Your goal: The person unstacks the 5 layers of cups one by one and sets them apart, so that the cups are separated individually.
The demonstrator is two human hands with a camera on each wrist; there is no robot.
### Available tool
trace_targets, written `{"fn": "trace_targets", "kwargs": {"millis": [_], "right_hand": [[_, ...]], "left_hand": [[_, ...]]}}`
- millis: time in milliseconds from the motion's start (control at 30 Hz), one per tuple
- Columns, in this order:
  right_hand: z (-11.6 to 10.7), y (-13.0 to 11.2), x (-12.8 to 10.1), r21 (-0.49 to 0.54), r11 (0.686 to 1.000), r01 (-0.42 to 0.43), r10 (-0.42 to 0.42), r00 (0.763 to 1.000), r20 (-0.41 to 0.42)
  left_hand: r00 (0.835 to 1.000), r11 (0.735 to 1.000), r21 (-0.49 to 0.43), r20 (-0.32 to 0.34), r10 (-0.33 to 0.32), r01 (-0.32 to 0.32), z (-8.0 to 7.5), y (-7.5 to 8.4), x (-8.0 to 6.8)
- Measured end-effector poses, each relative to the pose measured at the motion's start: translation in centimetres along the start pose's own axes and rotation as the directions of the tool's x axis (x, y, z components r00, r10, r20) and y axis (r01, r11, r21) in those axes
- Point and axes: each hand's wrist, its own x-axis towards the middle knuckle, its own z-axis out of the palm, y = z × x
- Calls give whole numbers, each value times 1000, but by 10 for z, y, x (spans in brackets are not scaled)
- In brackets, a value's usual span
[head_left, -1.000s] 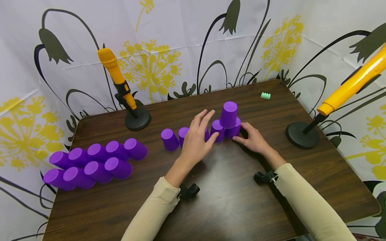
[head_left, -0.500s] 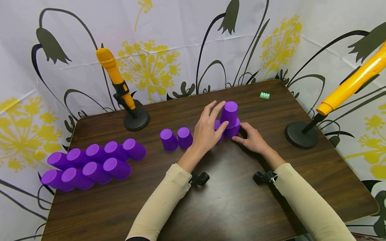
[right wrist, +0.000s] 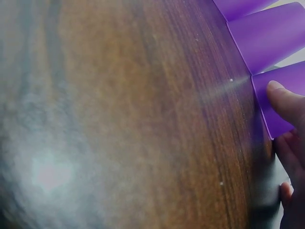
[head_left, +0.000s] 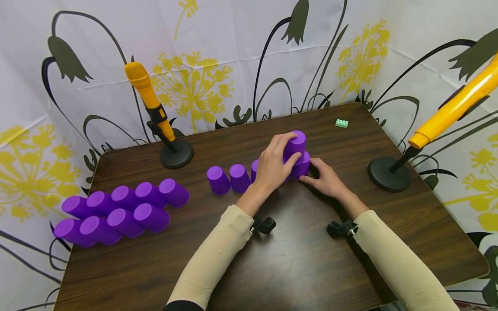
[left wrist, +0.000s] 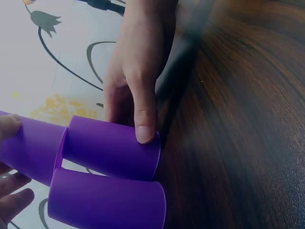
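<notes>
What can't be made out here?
- Head: parts of purple tapered cups, behind the left hand.
- Head: upper end of orange cylinder, past right edge.
- Left wrist: closed end of upper purple cup, past left edge.
- Right wrist: part of right hand, past right edge.

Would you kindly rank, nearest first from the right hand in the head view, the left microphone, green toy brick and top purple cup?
1. Top purple cup: just left.
2. Green toy brick: toward back right.
3. Left microphone: far left.

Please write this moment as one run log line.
left hand: holds upper purple cup; right hand: holds rightmost lower cup; both cups: inverted
</notes>
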Motion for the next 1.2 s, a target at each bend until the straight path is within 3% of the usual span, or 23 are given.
{"fn": "trace_targets", "kwargs": {"millis": [200, 433, 633, 767, 933, 1067, 1200], "right_hand": [[-1, 0, 0, -4, 1000, 0, 0, 1000, 4], [-2, -3, 1, -15, 1000, 5, -5, 1000, -1], [-2, -2, 1, -21, 1000, 6, -6, 1000, -11], [0, -1, 0, -19, 1000, 1, -1, 1000, 2], [0, -2, 0, -9, 1000, 0, 0, 1000, -2], [-1, -2, 0, -17, 1000, -2, 1, 1000, -3], [-1, -3, 0, -15, 1000, 4, -4, 1000, -6]], "left_hand": [[998, 999, -36, -64, 0, -2, -19, 5, -12], [977, 997, -74, -211, -16, 1, -80, 14, -57], [939, 995, -65, -333, -88, 70, -144, 30, -101], [891, 990, 10, -437, -124, 142, -175, 23, -139], [832, 938, 122, -508, -222, 325, -188, -18, -188], [825, 880, 190, -475, -305, 435, -188, -38, -210], [824, 817, 295, -456, -336, 496, -184, -44, -213]]}}
